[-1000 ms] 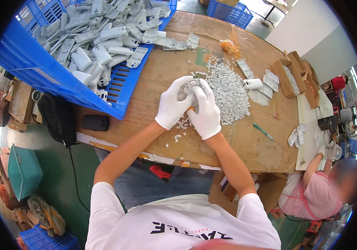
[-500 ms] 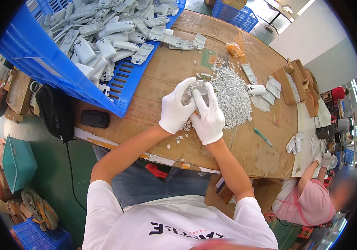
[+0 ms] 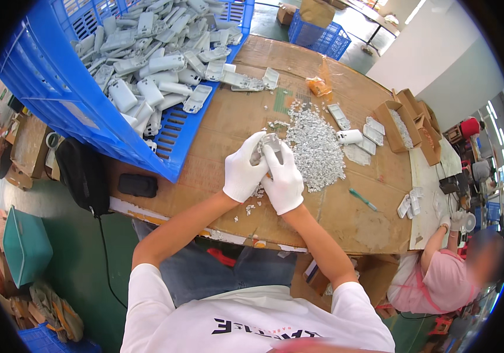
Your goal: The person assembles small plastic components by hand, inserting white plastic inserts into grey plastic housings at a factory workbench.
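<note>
Both my hands wear white gloves and meet over the cardboard-covered table (image 3: 334, 212). Between them is a grey plastic housing (image 3: 271, 143), partly hidden by the gloves. My left hand (image 3: 244, 167) wraps around its left side. My right hand (image 3: 283, 179) closes on it from the right, fingers reaching over its top. Just beyond and to the right lies a heap of small whitish parts (image 3: 316, 150), with some scattered below my hands. Several white plastic shells (image 3: 350, 137) lie to the right of the heap.
A large blue crate (image 3: 58, 106) full of white shells (image 3: 146, 88) stands at the left. Small cardboard boxes (image 3: 399, 123) are at the right, a teal pen (image 3: 363, 199) nearer. A black case (image 3: 138, 185) lies near the front edge. A co-worker (image 3: 440, 276) sits at right.
The view has shifted slightly, so the table and crate appear a little displaced. Both my hands stay closed around the grey housing, its angle slightly altered.
</note>
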A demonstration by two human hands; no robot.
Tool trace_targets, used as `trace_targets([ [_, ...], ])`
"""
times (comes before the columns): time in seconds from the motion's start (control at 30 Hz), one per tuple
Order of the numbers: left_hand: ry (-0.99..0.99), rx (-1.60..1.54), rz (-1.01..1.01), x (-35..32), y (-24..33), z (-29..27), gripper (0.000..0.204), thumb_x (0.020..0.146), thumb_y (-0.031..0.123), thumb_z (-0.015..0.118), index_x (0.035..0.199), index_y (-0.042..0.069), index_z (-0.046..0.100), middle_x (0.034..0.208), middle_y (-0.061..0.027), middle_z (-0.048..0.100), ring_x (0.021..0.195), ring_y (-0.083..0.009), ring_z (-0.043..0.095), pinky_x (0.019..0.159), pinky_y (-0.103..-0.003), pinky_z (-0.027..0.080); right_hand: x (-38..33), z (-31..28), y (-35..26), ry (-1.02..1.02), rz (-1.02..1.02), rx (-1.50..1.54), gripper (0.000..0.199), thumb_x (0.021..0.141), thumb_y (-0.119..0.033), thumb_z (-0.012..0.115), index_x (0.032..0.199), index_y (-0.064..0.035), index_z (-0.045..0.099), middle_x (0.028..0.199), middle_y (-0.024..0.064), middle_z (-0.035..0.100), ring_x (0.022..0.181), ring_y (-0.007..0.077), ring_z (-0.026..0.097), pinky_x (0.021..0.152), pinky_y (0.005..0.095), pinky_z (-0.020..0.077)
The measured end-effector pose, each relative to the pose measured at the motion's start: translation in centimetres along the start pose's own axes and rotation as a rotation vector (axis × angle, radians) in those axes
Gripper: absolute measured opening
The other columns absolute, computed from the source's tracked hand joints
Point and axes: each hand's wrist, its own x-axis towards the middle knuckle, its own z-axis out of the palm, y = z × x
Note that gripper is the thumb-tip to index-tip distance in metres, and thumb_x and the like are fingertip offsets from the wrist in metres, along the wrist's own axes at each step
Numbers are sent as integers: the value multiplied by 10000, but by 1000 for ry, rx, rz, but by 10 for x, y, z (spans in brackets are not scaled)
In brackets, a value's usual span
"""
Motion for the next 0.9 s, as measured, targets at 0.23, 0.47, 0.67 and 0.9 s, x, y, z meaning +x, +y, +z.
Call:
trace_targets([
  [0.23, -166, 19, 146, 16, 12, 5, 439, 831, 34, 669, 1267, 45, 623, 1131, -170, 704, 996, -239, 713, 864, -339, 553, -2, -30, 28, 14, 97, 46, 572, 676, -127, 753, 1233, -117, 623, 1280, 168, 557, 1094, 351, 610, 904, 428, 527],
  [0.47, 162, 1245, 238, 95, -32, -49, 521, 781, 186, 746, 1244, 41, 555, 1287, -169, 570, 1208, -345, 538, 1006, -466, 444, -38, -191, 199, -7, 626, -599, 384, 807, -209, 610, 1165, -72, 589, 1053, 184, 638, 923, 361, 655, 805, 471, 550],
  [0.67, 115, 1392, 126, 102, -60, -57, 260, 816, 174, 740, 1009, 97, 583, 937, -70, 636, 890, -262, 669, 763, -402, 542, -96, -269, 276, -226, 846, -1077, 417, 834, -228, 649, 1209, -73, 557, 1080, 175, 634, 1023, 340, 621, 917, 440, 497],
  [0.9, 73, 910, 356, 86, -71, -52, 136, 885, 23, 601, 1017, 55, 614, 1132, -144, 625, 1078, -343, 601, 903, -425, 507, -64, -153, 176, -200, 200, -329, 216, 803, -153, 659, 1017, -121, 649, 1026, 82, 648, 975, 304, 615, 873, 426, 501],
])
